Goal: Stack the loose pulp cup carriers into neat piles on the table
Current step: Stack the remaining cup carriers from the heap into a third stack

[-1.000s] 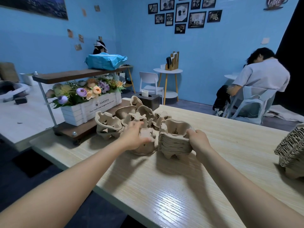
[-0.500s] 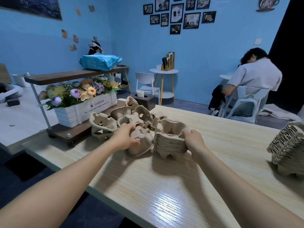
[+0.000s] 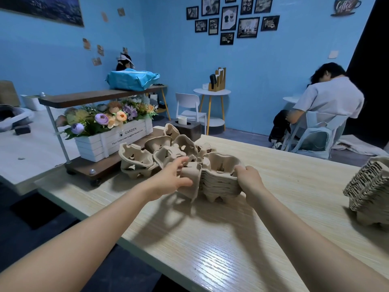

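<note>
Two hands are at work at mid-frame on the table [image 3: 242, 239]. My right hand [image 3: 249, 180] is clamped on the right rim of the pile [image 3: 221, 182], a nested stack of pulp carriers standing on the tabletop at the centre of the frame. My left hand [image 3: 171, 179] grips a single carrier [image 3: 190, 182], fingers over its top edge and thumb underneath; it stands tilted on edge, pressed against the pile's left side, with its lower corner reaching down near the tabletop. Just behind and left of my left hand lie the loose carriers [image 3: 147, 152], a jumble of them facing different ways, some resting on one another. At the right edge of the frame a second pile [image 3: 368, 186] stands, well apart from the first. A flower box [image 3: 113, 142] sits at middle left, beside the loose carriers.
</note>
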